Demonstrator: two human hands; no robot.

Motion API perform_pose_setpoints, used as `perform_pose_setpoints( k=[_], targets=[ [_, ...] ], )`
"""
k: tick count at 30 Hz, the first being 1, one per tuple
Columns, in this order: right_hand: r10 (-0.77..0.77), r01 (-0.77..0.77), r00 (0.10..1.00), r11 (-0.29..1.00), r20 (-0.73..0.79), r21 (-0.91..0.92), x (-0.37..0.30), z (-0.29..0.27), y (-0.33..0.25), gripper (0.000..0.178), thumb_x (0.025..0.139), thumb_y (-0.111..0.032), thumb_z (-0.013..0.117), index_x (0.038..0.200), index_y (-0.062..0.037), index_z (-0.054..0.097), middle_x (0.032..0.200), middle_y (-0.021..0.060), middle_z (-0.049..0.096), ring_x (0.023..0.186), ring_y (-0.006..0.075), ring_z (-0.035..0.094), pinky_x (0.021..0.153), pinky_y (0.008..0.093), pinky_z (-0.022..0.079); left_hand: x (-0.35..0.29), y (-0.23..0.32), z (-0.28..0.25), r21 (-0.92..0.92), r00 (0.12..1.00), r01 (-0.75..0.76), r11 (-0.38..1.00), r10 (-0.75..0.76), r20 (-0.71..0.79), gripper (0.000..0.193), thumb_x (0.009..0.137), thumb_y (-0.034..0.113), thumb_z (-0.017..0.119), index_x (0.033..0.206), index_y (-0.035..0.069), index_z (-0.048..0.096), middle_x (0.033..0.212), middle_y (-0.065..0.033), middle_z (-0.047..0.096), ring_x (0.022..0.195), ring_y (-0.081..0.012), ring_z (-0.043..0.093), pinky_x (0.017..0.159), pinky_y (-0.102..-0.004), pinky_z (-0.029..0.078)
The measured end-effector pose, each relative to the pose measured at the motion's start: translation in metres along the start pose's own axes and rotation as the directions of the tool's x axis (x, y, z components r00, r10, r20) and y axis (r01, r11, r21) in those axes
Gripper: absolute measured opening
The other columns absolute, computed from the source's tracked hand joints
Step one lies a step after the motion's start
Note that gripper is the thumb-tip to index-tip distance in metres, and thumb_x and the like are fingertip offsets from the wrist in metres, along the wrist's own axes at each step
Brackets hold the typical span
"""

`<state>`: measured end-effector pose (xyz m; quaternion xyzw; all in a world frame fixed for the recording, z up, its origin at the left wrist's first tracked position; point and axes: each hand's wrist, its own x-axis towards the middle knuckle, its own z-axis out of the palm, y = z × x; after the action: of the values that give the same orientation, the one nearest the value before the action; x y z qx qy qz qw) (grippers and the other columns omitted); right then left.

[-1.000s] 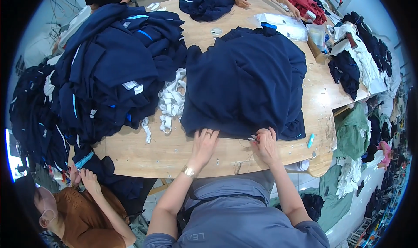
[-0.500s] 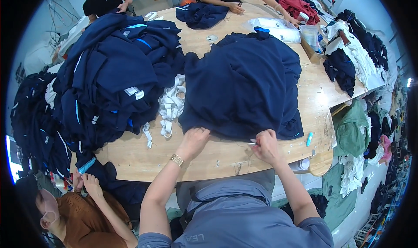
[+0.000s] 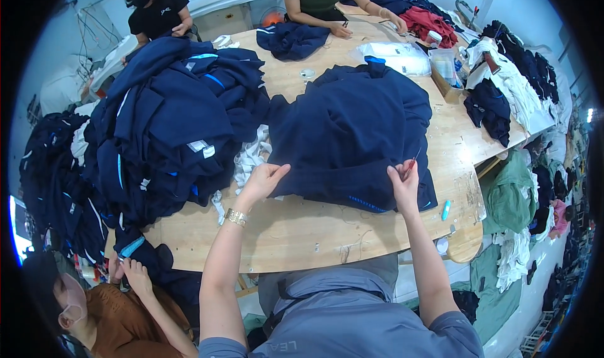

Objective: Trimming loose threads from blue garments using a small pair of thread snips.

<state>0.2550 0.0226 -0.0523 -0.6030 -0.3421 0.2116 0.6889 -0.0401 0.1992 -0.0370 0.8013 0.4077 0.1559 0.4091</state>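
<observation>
L hand (image 3: 265,178) & R hand (image 3: 404,177) moved in from near edge of table (image 3: 296,241), ea. pinching navy cloth (image 3: 358,122) lying mid-table, R hand also gripping small red tool (image 3: 411,164), whose tip might snag fabric if grip slips.

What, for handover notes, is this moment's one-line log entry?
left hand: grips navy garment | right hand: grips garment, holds red tool

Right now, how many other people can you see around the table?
3: one in black behind the left clothes pile, one in green across the table, and one in brown at the near left. Others may be hidden.
</observation>
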Motion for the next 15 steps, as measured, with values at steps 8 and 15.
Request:
perform_pose_setpoints(
  k=[8,15],
  targets=[
    [0.087,-0.085,0.996,0.979,0.001,0.186,-0.003,0.003,-0.005,0.033,0.076,0.006,0.063,0.08,-0.0115,0.036,0.07,-0.0031,0.04,0.064,0.0051,0.039,0.062,0.0176,0.036,-0.014,0.018,-0.008,0.028,1.0,-0.016,0.999,0.016,0.015,0.053,0.088,0.042,0.053,0.06,-0.002,0.053,0.049,-0.0069,0.043,0.047,-0.0142,0.04,0.046,-0.0321,0.033],
    [0.09,0.05,0.926,0.933,0.366,-0.356,-0.106,-0.003,-0.022,0.029,0.075,-0.013,0.069,0.075,-0.0083,0.04,0.061,-0.0034,0.045,0.051,0.0033,0.04,0.046,0.0202,0.033,-0.074,-0.025,-0.003,0.351,0.904,0.032,0.936,-0.177,0.389,0.044,0.079,0.047,0.062,0.071,0.003,0.068,0.064,-0.0156,0.063,0.065,-0.0288,0.063,0.061,-0.0352,0.049]
  ],
)
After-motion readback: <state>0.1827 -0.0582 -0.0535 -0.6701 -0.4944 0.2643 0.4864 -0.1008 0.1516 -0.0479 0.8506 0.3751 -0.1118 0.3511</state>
